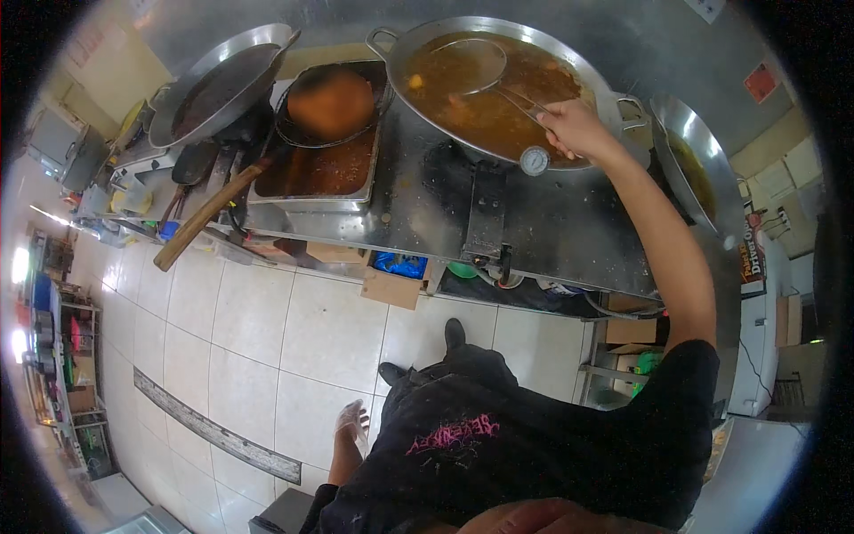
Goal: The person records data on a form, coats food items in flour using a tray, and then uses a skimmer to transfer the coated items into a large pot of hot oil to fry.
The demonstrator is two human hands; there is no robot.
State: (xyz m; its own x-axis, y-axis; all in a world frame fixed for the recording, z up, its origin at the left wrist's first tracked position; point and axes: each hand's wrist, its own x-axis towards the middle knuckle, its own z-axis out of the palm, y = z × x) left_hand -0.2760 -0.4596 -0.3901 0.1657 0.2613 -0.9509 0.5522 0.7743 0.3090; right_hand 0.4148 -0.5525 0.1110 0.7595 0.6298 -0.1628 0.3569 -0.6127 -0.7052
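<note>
My right hand (574, 130) grips the metal handle of a wire skimmer (470, 65). The skimmer's round head lies in the brown oil of a large two-handled wok (427, 110). A yellowish piece of food (416, 81) floats near the wok's left side. Just below my right hand, a dial thermometer (534, 161) sits at the wok's front rim. My left hand (351, 424), in a clear plastic glove, hangs low beside my body above the tiled floor. Its fingers are slightly apart and nothing shows in it.
A wooden-handled strainer (212, 217) holding a blurred orange mass rests over a steel pan (320, 200) of reddish-brown liquid. Its handle juts past the counter edge. Other woks stand at left (167, 113) and right (674, 153). Boxes (392, 288) sit under the steel counter (413, 213).
</note>
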